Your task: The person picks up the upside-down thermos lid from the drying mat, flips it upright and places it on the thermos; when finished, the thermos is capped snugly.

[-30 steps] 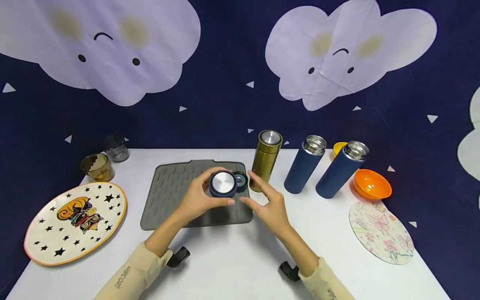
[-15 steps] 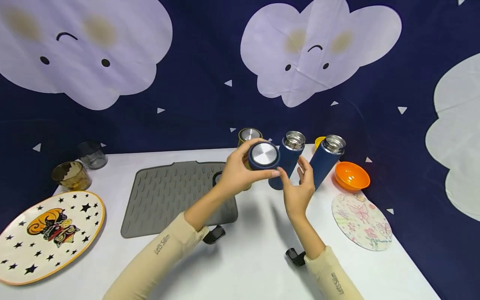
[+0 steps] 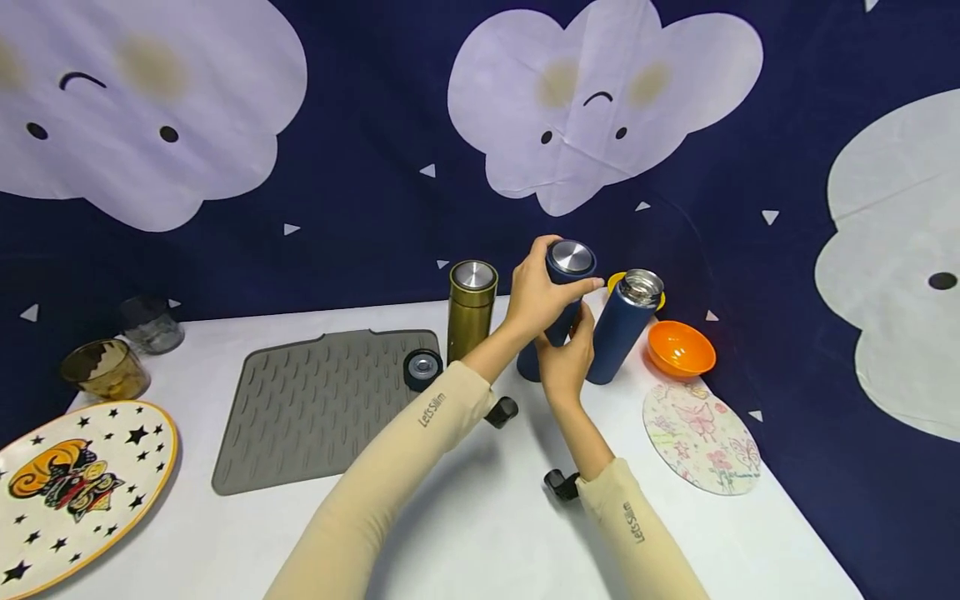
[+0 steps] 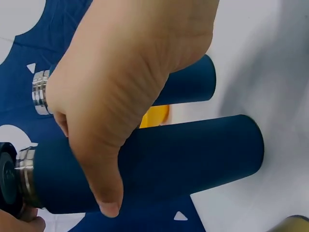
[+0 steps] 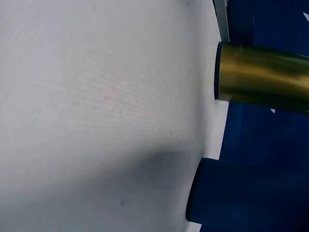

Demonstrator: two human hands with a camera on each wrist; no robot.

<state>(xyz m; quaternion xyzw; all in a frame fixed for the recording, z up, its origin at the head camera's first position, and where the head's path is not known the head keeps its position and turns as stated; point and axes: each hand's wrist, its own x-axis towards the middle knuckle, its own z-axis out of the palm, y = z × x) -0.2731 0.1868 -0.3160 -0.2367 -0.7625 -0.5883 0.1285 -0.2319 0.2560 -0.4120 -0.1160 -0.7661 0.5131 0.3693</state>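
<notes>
My left hand (image 3: 538, 287) pinches a navy lid (image 3: 572, 257) with a brushed steel top at the mouth of a navy thermos bottle (image 3: 529, 363). In the left wrist view the lid (image 4: 8, 178) sits tilted against the steel neck, part of its underside showing. My right hand (image 3: 566, 367) grips the bottle's body from the right. That hand (image 4: 120, 87) fills the left wrist view, its thumb across the bottle (image 4: 193, 153). Neither hand shows in the right wrist view, only the lower part of a navy bottle (image 5: 251, 193).
A gold bottle (image 3: 471, 310) stands left, a second lidless navy bottle (image 3: 621, 329) right. A black cap (image 3: 422, 368) lies on the grey mat (image 3: 315, 408). Orange bowl (image 3: 681, 350), yellow bowl (image 3: 617, 281) and round patterned mat (image 3: 701, 437) are right; owl plate (image 3: 82, 492) and glasses (image 3: 108, 371) left.
My left hand has carried the lid rightward from over the grey mat to the bottle's mouth. My right hand has moved from beside the lid to grip the bottle. The view has turned right.
</notes>
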